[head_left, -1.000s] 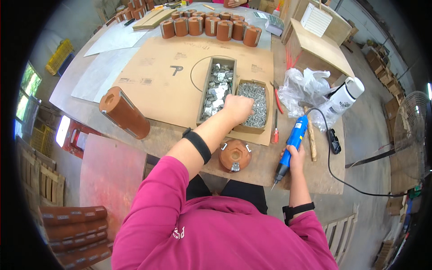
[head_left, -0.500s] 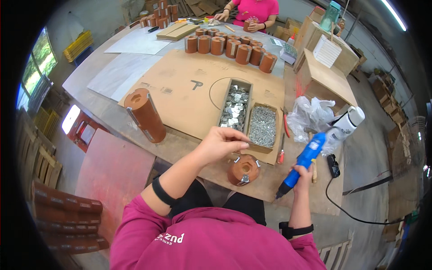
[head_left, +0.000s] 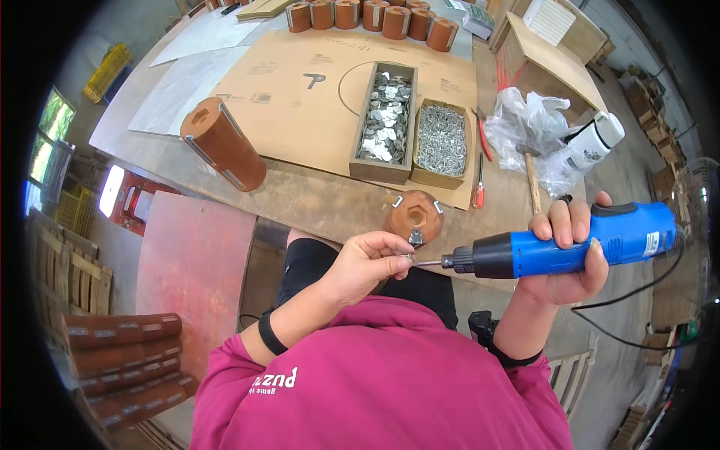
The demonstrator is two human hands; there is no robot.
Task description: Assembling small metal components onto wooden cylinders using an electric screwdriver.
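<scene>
while the right hand (head_left: pixel 577 277) wraps the blue electric screwdriver (head_left: pixel 551 256), held nearly level with its bit (head_left: pixel 429 263) pointing left, the left hand (head_left: pixel 364 266) comes in from the lower left, thumb and forefinger pinching a small metal piece (head_left: pixel 409 257), too tiny to identify, at the bit's tip. both hands are at the near edge of the workbench (head_left: pixel 322 202), where the brown cylinder with the hexagonal recess (head_left: pixel 405 219) stands close to that edge. plain wood runs leftward from it to the tall brown cylinder (head_left: pixel 229 148).
</scene>
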